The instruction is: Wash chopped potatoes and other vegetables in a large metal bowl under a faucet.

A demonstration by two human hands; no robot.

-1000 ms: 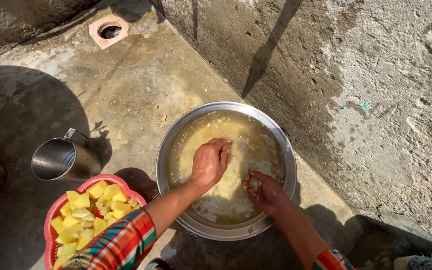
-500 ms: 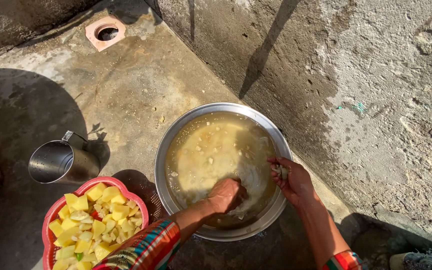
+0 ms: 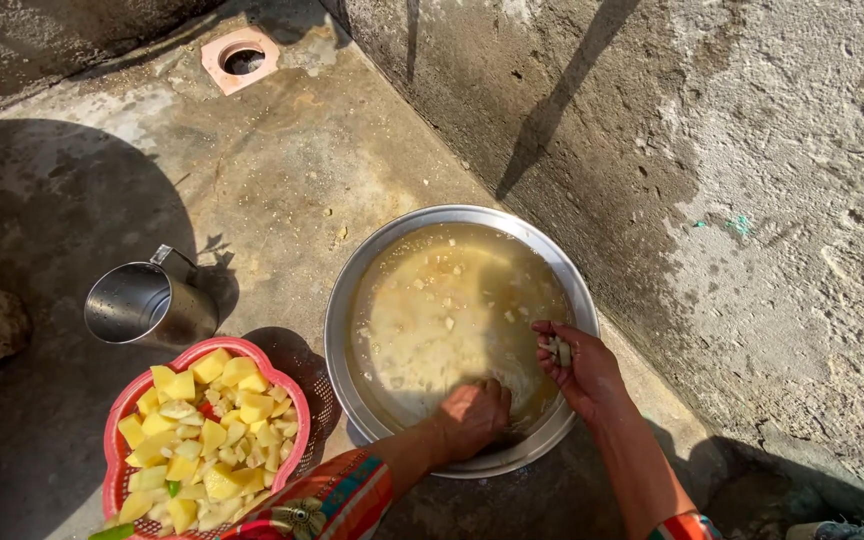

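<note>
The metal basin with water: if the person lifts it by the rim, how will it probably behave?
The metal basin likely feels heavy, since cloudy water fills most of it. Being wide and shallow, it would probably slosh and spill when tilted. Its wet rim may be slippery; the left hand is dipped inside.

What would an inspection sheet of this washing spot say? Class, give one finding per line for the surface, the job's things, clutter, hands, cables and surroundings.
Surface: stained concrete floor, partly in shadow.
Job's things: metal basin of cloudy water with floating bits.
Clutter: red basket of yellow potato chunks; steel jug beside it.
Hands: left hand dipped in the water at the near rim; right hand over the rim, pinching a small pale piece.
Cables: nothing seen.
Surroundings: rough concrete wall; pink-framed floor drain.
</note>
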